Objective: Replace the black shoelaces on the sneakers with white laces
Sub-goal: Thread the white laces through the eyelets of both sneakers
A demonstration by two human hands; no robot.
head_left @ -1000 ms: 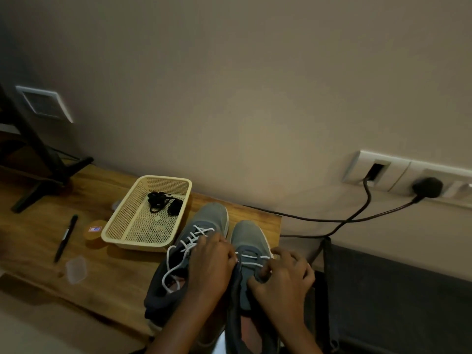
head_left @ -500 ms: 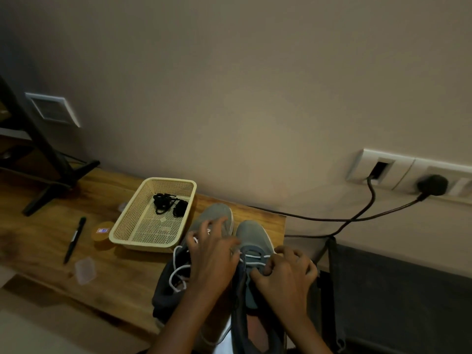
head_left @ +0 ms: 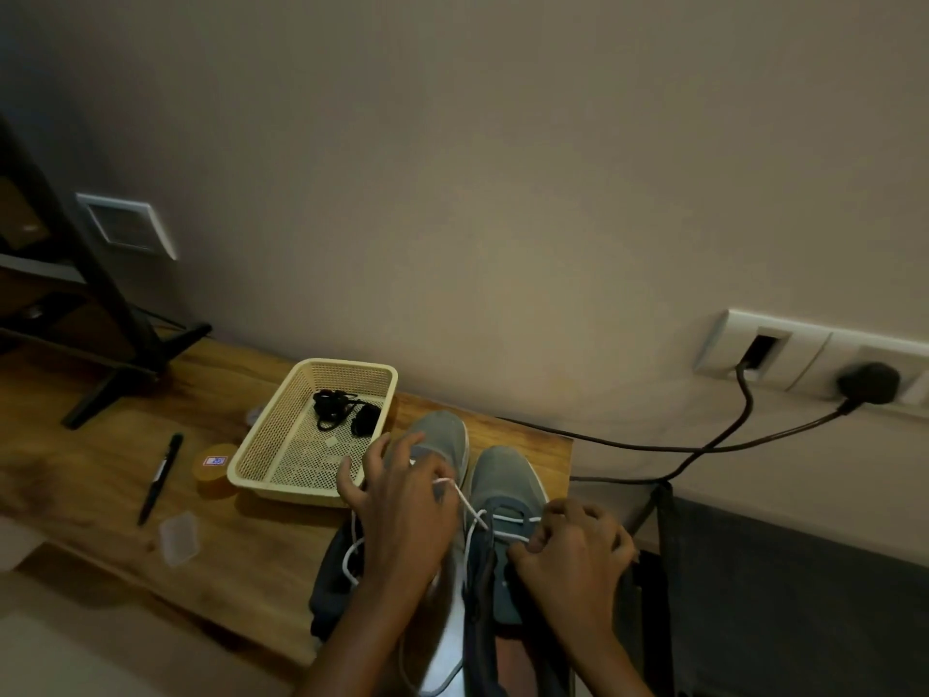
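Two grey sneakers stand side by side at the table's right end, toes toward the wall. My left hand point(head_left: 402, 510) covers the left sneaker point(head_left: 440, 435) and pinches a white lace point(head_left: 465, 500) that runs taut up from the right sneaker point(head_left: 505, 477). My right hand point(head_left: 570, 550) lies on the right sneaker's lacing with curled fingers gripping the lace there. A few white lace rows cross the right sneaker's lower eyelets. A loose white loop point(head_left: 352, 550) hangs off the left sneaker. The black laces point(head_left: 342, 412) lie bundled in the cream basket point(head_left: 266, 475).
On the wooden table point(head_left: 100, 475) lie a black pen point(head_left: 161, 477), a round orange tin point(head_left: 213, 467) and a small clear plastic case point(head_left: 178, 538). A black stand leg point(head_left: 130, 374) rests at back left. Black cables point(head_left: 724, 435) run to wall sockets.
My left hand has lifted up and leftward, drawing the white lace taut out of the right sneaker. My right hand has stayed on that sneaker's lacing.
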